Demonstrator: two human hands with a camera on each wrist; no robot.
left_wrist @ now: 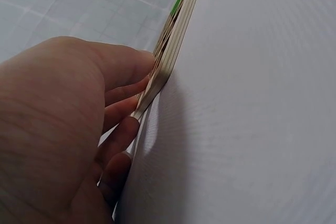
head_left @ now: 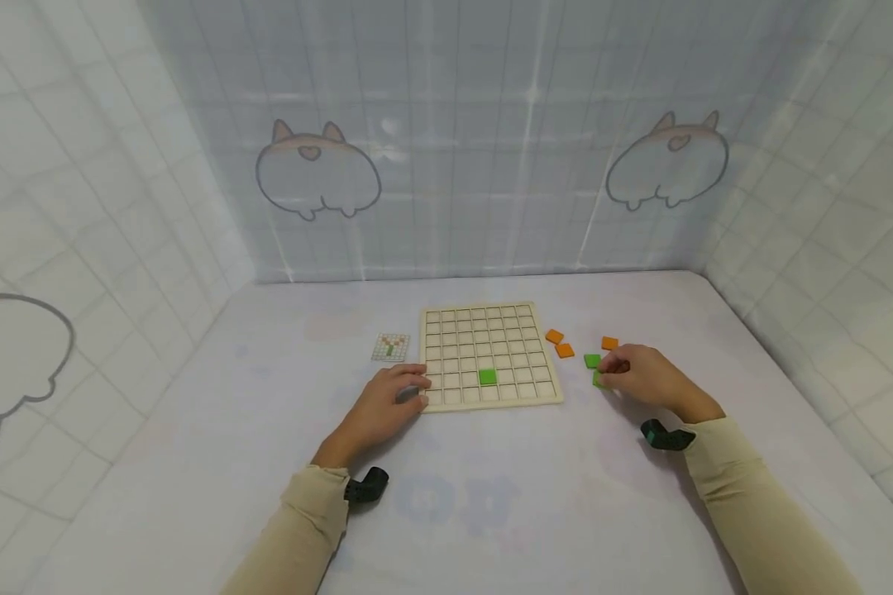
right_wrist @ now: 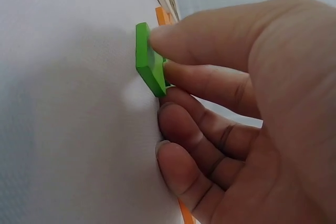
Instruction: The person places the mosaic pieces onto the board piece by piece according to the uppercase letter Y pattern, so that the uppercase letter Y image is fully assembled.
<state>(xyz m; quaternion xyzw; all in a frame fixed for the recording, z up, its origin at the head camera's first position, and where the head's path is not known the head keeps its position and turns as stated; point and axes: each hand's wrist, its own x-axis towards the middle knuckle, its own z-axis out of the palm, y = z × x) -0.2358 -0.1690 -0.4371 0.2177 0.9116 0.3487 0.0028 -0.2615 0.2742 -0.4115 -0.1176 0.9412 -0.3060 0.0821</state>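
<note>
Right hand [head_left: 647, 380] pinches green square tile [right_wrist: 150, 65] between thumb and forefinger, narrow grip, at white tabletop [head_left: 551, 496] right of wooden grid board [head_left: 465, 340]. Left hand [head_left: 381, 409], fingers loosely spread and gripping nothing, touches board's left edge near its front corner. Second green tile [head_left: 487, 377] sits in grid cell; third green tile [head_left: 592, 361] lies just beyond pinched one. Three orange tiles [head_left: 565, 350] lie right of board, pattern card [head_left: 391, 348] left.
</note>
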